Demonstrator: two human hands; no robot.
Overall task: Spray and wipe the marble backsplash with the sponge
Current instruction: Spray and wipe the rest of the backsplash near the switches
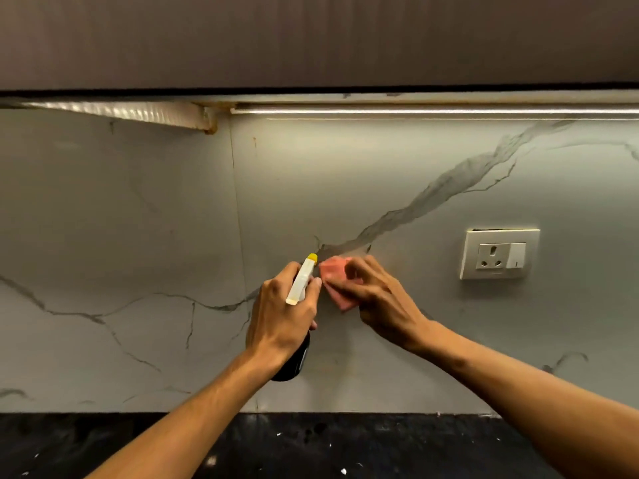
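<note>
The grey-veined marble backsplash [345, 188] fills the view in front of me. My left hand [281, 312] grips a spray bottle [302, 279] with a white head, a yellow nozzle and a dark body, its nozzle pointing up at the wall. Just to its right, my right hand [377, 295] holds a pink sponge [333, 271] against the marble, on a dark vein. The fingers cover the sponge's right half. The bottle's dark body shows below my left hand.
A white wall socket with a switch [499, 254] sits on the backsplash to the right of my hands. A dark speckled countertop [311, 447] runs along the bottom. Dark upper cabinets [311, 39] with a light strip [432, 111] hang above.
</note>
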